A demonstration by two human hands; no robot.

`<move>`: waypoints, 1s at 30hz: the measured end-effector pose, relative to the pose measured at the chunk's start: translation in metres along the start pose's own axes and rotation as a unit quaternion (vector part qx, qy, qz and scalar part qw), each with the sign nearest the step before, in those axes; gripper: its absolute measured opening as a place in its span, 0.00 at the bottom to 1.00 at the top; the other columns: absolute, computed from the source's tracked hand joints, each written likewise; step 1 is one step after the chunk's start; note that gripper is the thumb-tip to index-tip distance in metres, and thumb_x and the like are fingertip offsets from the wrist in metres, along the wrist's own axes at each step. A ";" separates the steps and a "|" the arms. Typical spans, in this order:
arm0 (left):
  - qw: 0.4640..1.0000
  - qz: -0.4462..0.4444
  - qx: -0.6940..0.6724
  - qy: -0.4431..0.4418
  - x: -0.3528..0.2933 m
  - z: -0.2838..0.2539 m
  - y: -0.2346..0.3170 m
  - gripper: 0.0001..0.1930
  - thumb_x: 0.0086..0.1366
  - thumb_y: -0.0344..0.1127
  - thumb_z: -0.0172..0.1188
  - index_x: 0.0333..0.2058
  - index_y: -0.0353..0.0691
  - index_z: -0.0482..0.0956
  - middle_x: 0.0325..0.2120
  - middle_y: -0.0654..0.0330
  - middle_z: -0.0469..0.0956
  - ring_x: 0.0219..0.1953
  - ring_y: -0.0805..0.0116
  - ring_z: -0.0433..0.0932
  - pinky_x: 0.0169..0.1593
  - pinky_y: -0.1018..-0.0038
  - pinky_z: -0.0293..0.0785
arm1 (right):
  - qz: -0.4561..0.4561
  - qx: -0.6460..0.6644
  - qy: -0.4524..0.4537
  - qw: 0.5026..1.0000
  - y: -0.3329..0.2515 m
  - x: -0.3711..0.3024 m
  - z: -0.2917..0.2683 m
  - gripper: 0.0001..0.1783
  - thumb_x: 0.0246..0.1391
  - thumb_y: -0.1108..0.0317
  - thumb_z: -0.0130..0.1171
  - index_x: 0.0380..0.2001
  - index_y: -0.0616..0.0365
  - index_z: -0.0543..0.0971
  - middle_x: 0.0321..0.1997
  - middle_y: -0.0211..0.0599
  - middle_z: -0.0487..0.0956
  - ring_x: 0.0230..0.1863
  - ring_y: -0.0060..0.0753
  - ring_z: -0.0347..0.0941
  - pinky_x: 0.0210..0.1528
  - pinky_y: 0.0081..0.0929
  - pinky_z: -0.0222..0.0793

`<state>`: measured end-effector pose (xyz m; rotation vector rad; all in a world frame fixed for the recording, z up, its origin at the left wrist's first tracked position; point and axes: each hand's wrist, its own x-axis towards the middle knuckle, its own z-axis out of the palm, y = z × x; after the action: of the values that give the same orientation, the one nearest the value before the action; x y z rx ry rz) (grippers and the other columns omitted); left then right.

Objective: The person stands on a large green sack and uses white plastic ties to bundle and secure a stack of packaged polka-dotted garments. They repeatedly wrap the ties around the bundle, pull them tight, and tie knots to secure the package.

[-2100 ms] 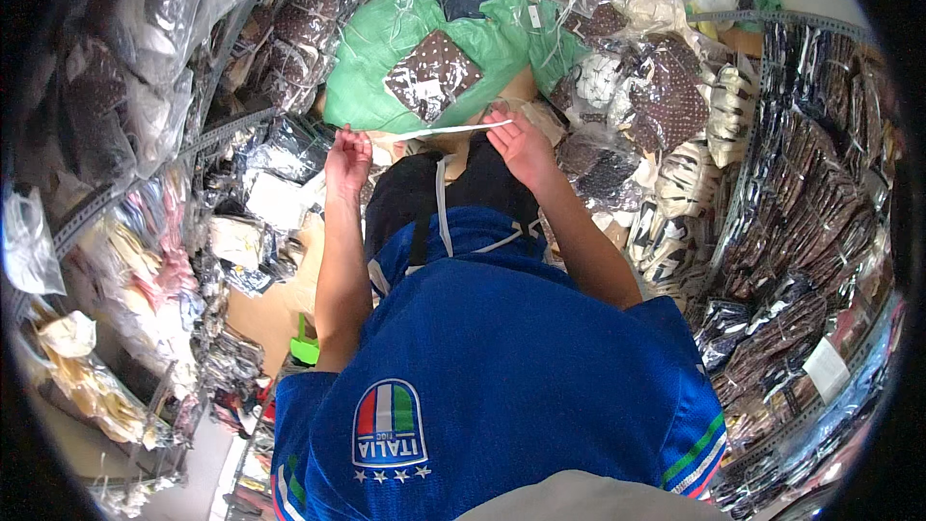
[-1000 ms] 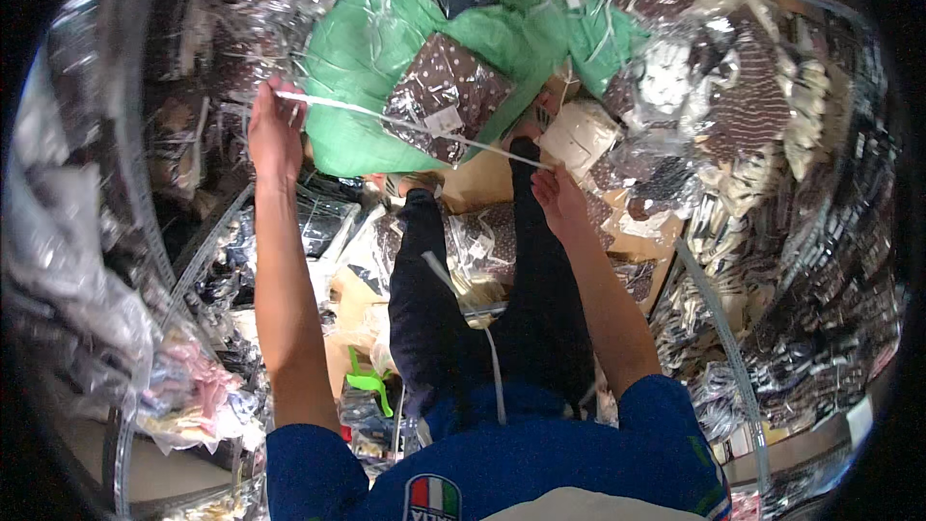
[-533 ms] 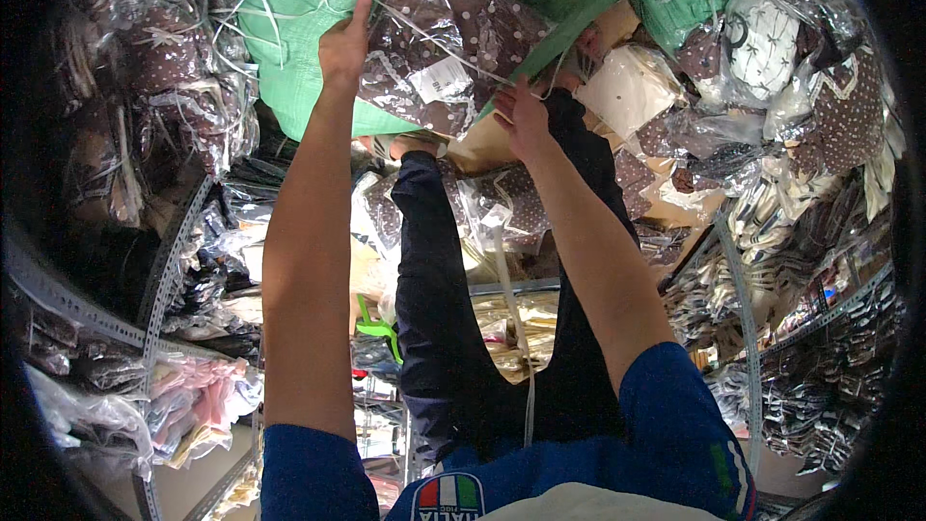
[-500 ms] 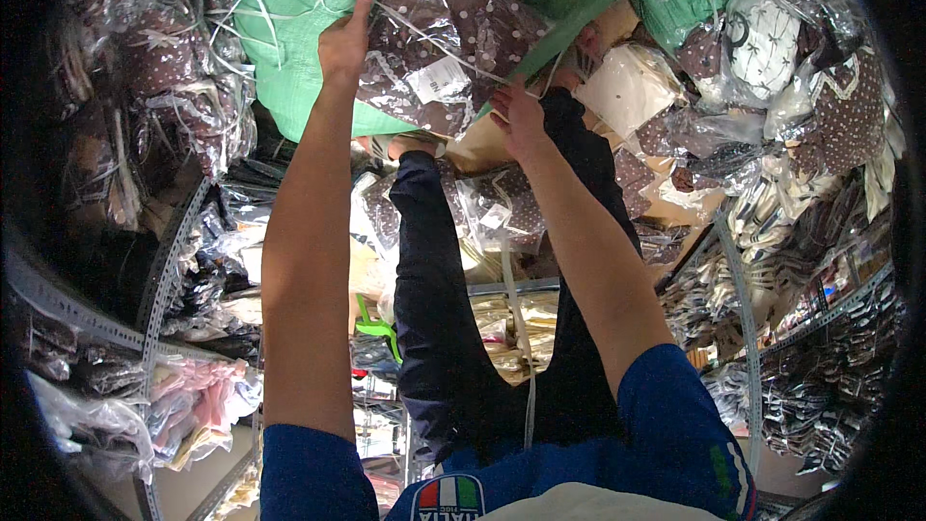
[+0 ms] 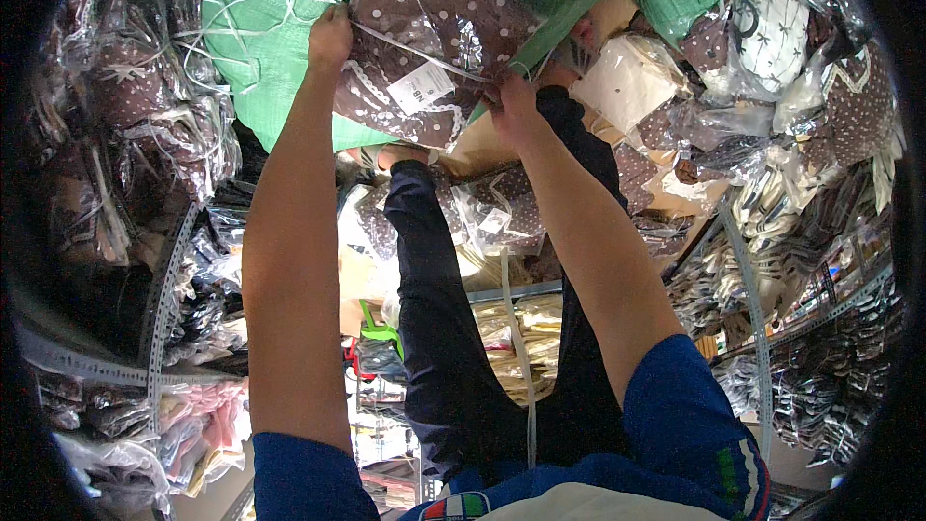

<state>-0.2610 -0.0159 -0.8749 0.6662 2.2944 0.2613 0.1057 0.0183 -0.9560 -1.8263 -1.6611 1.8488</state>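
A clear plastic pack of dark brown cloth with white polka dots (image 5: pixel 449 14) lies on a green woven sack (image 5: pixel 280 87); a white label (image 5: pixel 422 88) shows on the pack. Across the pack a white plastic cord (image 5: pixel 405 44) stretches between my two hands. My left hand (image 5: pixel 331 36) is closed on the cord at the pack's left edge. At the right edge my right hand (image 5: pixel 514 104) is closed round the cord's other end, its fingertips partly in shadow. Loose loops of cord (image 5: pixel 241 8) lie on the sack beyond my left hand.
Bagged brown dotted clothes (image 5: pixel 145 87) are heaped on the left. To the right are a cream-coloured pack (image 5: pixel 627 82), a clear bag with a white printed item (image 5: pixel 769 39) and another green sack (image 5: pixel 680 0). Metal shelf posts (image 5: pixel 748 299) and stacked packs stand nearer to me.
My left hand has gone from a raised finger to a closed grip on the cord and moved slightly left and nearer. The cord and pack have shifted slightly left in view.
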 end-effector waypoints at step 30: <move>0.861 -0.066 -0.496 -0.096 -0.168 -0.110 -0.004 0.10 0.64 0.32 0.52 0.41 0.33 0.75 0.39 0.52 0.78 0.43 0.62 0.76 0.48 0.73 0.70 | 0.032 0.169 -0.302 0.938 -0.242 0.011 -0.139 0.20 0.57 0.58 0.54 0.49 0.56 0.72 0.49 0.36 0.76 0.50 0.37 0.72 0.53 0.36 0.68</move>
<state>-0.2370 -0.1082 -0.6981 -0.0120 1.6658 1.1454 0.0596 0.2121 -0.7598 -1.2584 -1.2812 2.7092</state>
